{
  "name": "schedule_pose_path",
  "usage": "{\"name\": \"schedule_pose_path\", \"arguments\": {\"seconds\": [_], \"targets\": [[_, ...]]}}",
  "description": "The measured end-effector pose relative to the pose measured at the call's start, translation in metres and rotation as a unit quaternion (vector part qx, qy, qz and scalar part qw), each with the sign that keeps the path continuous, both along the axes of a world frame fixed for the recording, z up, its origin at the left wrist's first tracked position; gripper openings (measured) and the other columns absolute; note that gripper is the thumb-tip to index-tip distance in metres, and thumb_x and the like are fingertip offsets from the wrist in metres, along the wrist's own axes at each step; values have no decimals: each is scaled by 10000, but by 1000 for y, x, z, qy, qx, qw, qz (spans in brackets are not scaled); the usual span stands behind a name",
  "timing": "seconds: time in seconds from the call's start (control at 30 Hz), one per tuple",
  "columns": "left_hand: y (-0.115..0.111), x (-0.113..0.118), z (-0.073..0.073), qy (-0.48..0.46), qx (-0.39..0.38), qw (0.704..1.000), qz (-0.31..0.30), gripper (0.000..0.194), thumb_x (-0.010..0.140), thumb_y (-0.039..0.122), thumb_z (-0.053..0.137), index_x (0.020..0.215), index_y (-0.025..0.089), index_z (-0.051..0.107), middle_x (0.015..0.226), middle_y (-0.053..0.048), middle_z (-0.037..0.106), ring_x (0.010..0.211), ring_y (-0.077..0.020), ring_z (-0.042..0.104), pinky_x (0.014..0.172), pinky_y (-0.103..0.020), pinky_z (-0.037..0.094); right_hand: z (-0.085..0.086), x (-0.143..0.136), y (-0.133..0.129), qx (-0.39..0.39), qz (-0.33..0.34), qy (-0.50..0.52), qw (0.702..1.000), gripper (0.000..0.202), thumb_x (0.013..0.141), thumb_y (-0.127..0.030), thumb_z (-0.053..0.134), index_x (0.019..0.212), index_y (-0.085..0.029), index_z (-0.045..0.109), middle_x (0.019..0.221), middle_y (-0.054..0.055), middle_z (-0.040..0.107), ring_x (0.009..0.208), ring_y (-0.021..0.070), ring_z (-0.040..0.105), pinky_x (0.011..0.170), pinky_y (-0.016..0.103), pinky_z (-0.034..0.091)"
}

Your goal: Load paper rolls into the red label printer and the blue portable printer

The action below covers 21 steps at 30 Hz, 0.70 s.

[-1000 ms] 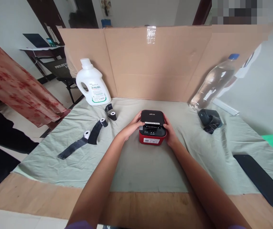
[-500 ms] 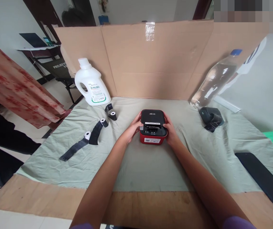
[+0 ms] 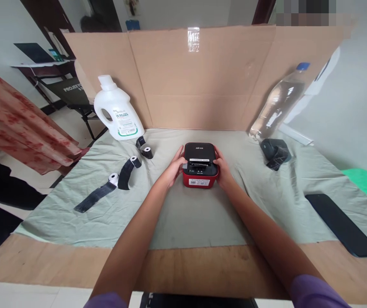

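Note:
A small printer with a black top and red base (image 3: 200, 164) sits on the cloth in front of me, its labelled red side facing me. My left hand (image 3: 173, 169) grips its left side, thumb at the top edge. On the opposite side my right hand (image 3: 223, 168) holds it the same way. To the left lie rolls of black-faced paper: one unrolled toward me (image 3: 96, 196), one with a curled strip (image 3: 126, 173) and one further back (image 3: 147, 152). A dark device with a black strip over it (image 3: 275, 154) rests at the right.
A white detergent jug (image 3: 119, 111) stands at the back left. A clear bottle with a blue cap (image 3: 278, 102) leans against the cardboard screen (image 3: 199, 81). A black phone-like slab (image 3: 342, 224) lies at the right front. Dark clothing of a person shows at the far left.
The camera view has shifted, so the whole scene sits a little further left and up. The printer appears tilted so more of its red front shows; both hands still hold it.

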State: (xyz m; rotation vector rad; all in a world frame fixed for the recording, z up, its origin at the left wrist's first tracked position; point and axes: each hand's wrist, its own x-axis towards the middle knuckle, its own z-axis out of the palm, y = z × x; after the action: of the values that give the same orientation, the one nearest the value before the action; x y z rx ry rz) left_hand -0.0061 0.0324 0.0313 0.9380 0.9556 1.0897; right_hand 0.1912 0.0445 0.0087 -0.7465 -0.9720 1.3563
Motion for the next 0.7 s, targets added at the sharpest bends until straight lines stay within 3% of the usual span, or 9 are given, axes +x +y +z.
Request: {"name": "schedule_pose_path", "arguments": {"seconds": [0.13, 0.53, 0.7], "targets": [[-1, 0, 3, 13, -8, 1000, -8, 893, 740, 242, 566, 1554, 410, 240, 1489, 68, 502, 1216, -185, 580, 968, -306, 476, 1, 1, 1, -39, -31, -3, 999, 661, 648, -235, 597, 1302, -326, 561, 1363, -26, 607, 1289, 270, 530, 1144, 494, 379], [-3, 1, 2, 27, 13, 1000, -6, 889, 746, 253, 549, 1557, 413, 222, 1497, 74, 490, 1213, -174, 580, 980, -303, 464, -6, 4, 6, -8, -40, -14, 999, 672, 648, -234, 615, 1314, -315, 570, 1383, -17, 597, 1288, 256, 536, 1124, 452, 404], [-3, 1, 7, 46, -1, 999, -5, 853, 754, 264, 559, 1546, 402, 272, 1492, 76, 498, 1191, -175, 593, 956, -291, 463, -5, 3, 2, 20, -4, -9, 1000, 625, 686, -289, 615, 1310, -304, 586, 1357, -18, 626, 1301, 265, 532, 1123, 453, 411]]}}
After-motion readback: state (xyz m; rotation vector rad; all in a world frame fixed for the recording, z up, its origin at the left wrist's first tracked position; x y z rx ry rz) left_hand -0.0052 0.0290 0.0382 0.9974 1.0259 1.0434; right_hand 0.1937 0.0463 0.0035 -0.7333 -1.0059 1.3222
